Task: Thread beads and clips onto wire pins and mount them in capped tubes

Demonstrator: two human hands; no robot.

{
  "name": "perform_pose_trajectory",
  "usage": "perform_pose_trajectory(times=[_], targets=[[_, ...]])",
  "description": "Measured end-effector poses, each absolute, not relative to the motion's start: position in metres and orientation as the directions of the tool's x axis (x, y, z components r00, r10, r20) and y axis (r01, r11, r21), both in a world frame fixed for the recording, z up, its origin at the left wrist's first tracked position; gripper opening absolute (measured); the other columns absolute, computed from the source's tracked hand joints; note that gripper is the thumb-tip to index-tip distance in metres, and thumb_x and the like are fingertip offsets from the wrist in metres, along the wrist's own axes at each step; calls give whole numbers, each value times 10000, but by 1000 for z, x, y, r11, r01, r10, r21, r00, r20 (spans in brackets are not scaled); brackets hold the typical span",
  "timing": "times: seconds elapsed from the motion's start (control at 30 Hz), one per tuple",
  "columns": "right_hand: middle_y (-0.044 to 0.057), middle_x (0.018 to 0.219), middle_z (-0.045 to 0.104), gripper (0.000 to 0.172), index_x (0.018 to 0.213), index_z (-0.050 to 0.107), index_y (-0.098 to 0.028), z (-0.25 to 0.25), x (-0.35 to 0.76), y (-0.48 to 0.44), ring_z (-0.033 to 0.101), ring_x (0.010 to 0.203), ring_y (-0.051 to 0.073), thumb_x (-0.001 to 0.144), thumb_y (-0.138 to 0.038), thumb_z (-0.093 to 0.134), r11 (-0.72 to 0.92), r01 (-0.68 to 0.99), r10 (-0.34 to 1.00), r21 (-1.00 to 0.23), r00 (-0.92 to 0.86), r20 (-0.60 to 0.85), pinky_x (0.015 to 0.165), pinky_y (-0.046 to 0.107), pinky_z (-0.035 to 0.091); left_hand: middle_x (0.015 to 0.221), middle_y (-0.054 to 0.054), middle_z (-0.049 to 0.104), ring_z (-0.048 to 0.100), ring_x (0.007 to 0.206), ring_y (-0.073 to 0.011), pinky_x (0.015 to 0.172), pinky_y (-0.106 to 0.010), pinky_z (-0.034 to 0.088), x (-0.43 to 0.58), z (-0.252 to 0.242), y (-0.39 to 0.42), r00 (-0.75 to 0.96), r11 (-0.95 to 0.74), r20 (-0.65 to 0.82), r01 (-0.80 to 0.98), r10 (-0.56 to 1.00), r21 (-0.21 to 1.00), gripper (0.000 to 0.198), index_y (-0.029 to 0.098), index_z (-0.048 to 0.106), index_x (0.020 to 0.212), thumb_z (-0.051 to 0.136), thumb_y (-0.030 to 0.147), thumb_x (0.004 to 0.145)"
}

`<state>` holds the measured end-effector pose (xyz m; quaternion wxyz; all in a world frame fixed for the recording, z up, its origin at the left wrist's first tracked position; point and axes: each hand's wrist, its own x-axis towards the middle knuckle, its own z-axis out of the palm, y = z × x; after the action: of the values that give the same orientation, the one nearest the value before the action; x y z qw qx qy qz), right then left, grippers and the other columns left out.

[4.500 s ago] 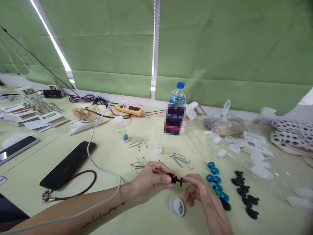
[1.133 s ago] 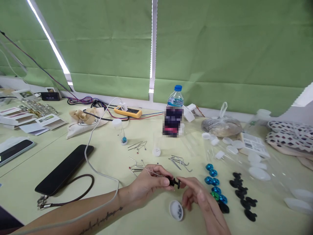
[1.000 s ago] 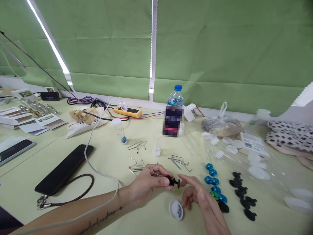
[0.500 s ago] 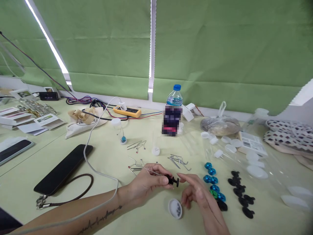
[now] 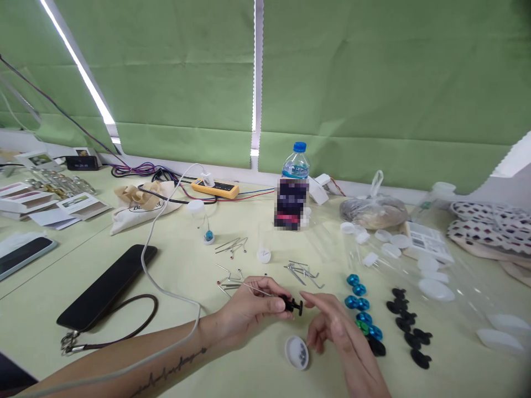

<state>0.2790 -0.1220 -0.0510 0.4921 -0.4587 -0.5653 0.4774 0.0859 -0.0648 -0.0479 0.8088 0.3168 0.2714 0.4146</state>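
Between its thumb and fingers, my left hand (image 5: pixel 262 303) pinches a small black part (image 5: pixel 295 305) with a round end pointing right. A thin metal rod (image 5: pixel 258 288) runs back from it over the hand. Just to the right is my right hand (image 5: pixel 332 326), its index finger stretched towards the part's end without visibly gripping anything; its other fingers are loosely curled. Below the hands lies a shallow white cap (image 5: pixel 292 352) with tiny dark pieces inside. Blue metallic pieces (image 5: pixel 352 302), a green one (image 5: pixel 362 328) and several black disc-like pieces (image 5: pixel 420 358) lie to the right.
Thin bent metal rods (image 5: pixel 302 272) lie beyond the hands. A white cable (image 5: pixel 160 284) crosses my left forearm, near a black phone-shaped object (image 5: pixel 108 284) with a strap. A bottle (image 5: pixel 296 166), white lids (image 5: pixel 435 290) and a yellow multi-socket strip (image 5: pixel 215 189) are farther back.
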Motion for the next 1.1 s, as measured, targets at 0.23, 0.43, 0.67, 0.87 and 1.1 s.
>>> perform_pose_trajectory(times=[0.23,0.43,0.67,0.87,1.1], targets=[[71,1053,566,436,1199,654,-284,-51,279,-122,598,634,149,993,-500,337,120,33,989,-992,-93,117,540,288,470,792,-60,743,692,652,-131,715,-251,532,85,-51,-66,514,451,-166,-500,842,739,159,109,730,793,830,113,670],[75,1062,556,422,1186,661,-280,-53,279,-122,604,639,148,988,-494,356,121,16,989,-992,-89,120,534,281,464,785,-62,742,697,655,-142,703,-251,531,85,-49,-66,508,449,-168,-502,845,739,160,107,730,776,838,118,659],[92,1084,557,432,1217,651,-275,-66,288,-117,632,641,164,983,-499,365,133,15,979,-991,-156,129,524,293,489,802,-67,744,698,666,-138,713,-248,535,84,-51,-66,512,448,-166,-495,842,744,161,105,733,798,831,114,670],[94,1085,559,457,1211,645,-267,-59,284,-120,610,652,170,986,-513,332,120,44,987,-992,-112,114,534,300,481,780,-66,742,701,651,-143,699,-250,540,86,-49,-65,506,450,-171,-503,846,738,168,103,737,774,846,120,648],[97,1079,545,474,1185,652,-244,-57,283,-121,600,651,168,985,-524,326,110,20,988,-994,-112,107,529,295,464,772,-66,742,699,647,-142,687,-245,536,86,-48,-65,501,450,-177,-502,847,738,169,103,737,770,848,122,644]])
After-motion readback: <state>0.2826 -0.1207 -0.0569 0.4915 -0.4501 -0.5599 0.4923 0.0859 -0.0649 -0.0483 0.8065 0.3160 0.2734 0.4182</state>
